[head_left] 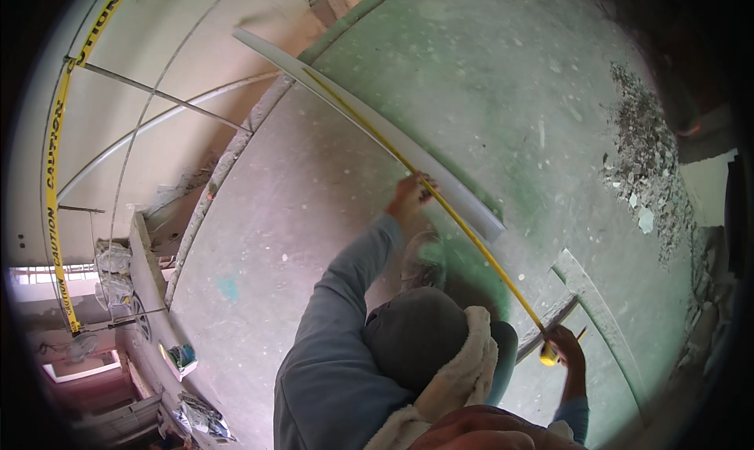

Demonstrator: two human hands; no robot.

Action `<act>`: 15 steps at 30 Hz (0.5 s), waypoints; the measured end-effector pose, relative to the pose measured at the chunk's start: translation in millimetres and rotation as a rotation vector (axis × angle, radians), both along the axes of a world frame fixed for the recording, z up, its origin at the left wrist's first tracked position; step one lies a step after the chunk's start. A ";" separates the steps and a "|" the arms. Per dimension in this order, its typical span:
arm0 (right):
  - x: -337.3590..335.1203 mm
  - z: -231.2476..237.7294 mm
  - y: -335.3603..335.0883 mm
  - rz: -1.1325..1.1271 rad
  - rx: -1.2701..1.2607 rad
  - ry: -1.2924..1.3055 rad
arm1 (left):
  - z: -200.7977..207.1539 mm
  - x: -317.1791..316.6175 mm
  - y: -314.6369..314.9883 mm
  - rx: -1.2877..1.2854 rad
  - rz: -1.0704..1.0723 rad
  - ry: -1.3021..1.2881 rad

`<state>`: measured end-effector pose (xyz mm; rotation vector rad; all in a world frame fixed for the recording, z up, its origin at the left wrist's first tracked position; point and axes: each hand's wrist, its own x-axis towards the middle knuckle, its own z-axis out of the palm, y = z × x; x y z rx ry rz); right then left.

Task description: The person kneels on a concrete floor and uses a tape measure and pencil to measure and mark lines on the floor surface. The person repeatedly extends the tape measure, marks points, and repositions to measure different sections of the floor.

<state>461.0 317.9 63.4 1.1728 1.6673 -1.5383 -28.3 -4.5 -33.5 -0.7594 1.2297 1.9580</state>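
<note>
A long pale grey strip (pixel 369 120) lies diagonally across the dusty concrete floor, its far end reaching over the floor edge. Along it runs the extended yellow blade of a tape measure (pixel 487 250). My left hand (pixel 410 196) is closed on the blade around its middle, beside the strip; its fingertips are partly hidden. Lower right, my right hand (pixel 564 345) is wrapped around the yellow tape measure case (pixel 549 354). A thin pencil-like stick (pixel 582 334) juts out by that hand's fingers. Below the left hand shows a dark grey, rounded cloth-covered shape (pixel 420 332), with cream cloth (pixel 463 364) beside it.
A raised floor edge (pixel 208 195) runs along the left, with metal rods (pixel 169 96) and yellow-and-black barrier tape (pixel 55 151) beyond. Rubble (pixel 644 144) is heaped at right. Flat strips (pixel 601 309) lie near my right hand. Crumpled packaging (pixel 200 415) sits lower left.
</note>
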 end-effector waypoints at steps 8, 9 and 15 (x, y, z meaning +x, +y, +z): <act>141.9 40.3 83.3 -0.153 0.138 -0.165 | -8.2 -78.5 -14.2 -0.251 -0.014 0.095; 129.8 32.1 82.1 -0.121 0.150 -0.158 | -7.1 -69.2 -8.5 -0.209 0.008 0.082; -13.5 -30.4 34.4 0.238 0.180 0.113 | 5.3 20.3 22.4 -0.042 -0.059 0.030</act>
